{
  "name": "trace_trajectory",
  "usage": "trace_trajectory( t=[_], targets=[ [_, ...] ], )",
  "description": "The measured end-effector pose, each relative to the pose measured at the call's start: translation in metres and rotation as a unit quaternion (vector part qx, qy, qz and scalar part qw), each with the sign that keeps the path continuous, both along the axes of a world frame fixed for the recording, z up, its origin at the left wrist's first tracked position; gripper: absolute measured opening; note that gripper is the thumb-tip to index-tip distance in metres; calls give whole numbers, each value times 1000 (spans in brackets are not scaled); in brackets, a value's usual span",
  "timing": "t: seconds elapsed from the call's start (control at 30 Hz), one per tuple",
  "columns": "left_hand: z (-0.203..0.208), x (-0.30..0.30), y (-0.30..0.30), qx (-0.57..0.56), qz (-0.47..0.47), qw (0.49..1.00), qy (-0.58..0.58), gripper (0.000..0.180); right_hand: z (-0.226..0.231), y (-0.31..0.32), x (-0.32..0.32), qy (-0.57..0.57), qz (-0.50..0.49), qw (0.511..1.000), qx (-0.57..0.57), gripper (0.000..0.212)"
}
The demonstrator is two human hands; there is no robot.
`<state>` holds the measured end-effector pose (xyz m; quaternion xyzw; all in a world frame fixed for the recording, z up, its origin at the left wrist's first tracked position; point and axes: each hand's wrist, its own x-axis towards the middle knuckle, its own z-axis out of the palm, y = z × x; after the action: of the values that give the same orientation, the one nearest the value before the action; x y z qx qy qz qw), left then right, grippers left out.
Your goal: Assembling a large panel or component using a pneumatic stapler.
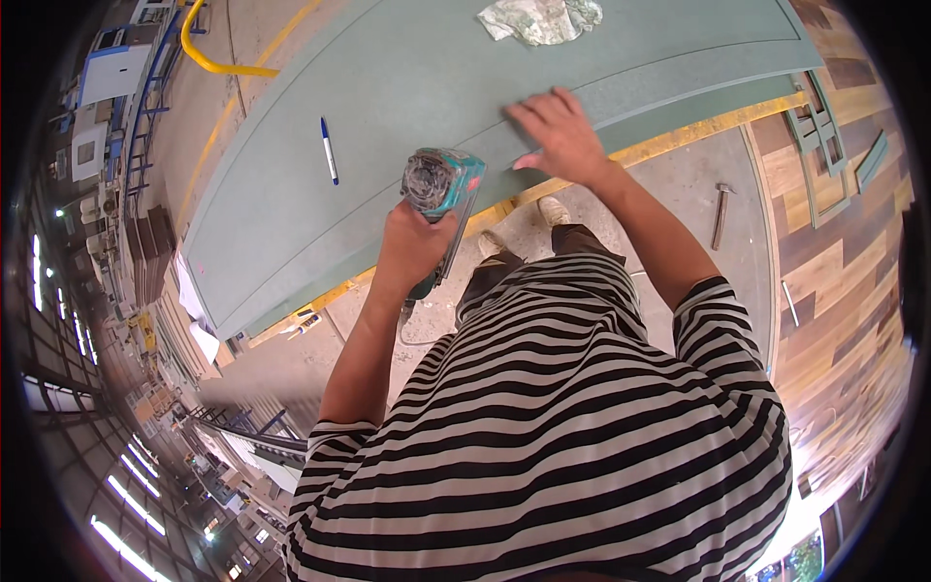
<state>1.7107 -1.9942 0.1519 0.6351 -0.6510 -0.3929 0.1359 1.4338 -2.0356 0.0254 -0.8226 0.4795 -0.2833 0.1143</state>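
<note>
Teal and black, the nail gun is over the near edge of the grey-green panel, the left hand holding it with fingers wrapped round its handle. The right hand has its fingers spread over the panel; I can't tell whether they touch. A blue-capped marker lies left of the gun, a crumpled cloth farther off.

And it's a workshop, plainly, a big hall of one! There's a wide green board, a power tool at its near edge, a hammer on the bare floor just off that edge, brown boards stacked left of it, long ceiling lights glaring far beyond those.
</note>
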Motion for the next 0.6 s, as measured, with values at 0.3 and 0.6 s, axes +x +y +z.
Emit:
trace_trajectory(
  t=[0.3, 0.6],
  targets=[
    [12, -8, -9, 13, -16, 1000, -13, 21, -8, 0, -16, 8, -37, 999, -15, 76],
    [9, -11, -11, 13, -31, 999, -33, 22, -7, -1, -16, 2, -36, 999, -22, 76]
  ],
)
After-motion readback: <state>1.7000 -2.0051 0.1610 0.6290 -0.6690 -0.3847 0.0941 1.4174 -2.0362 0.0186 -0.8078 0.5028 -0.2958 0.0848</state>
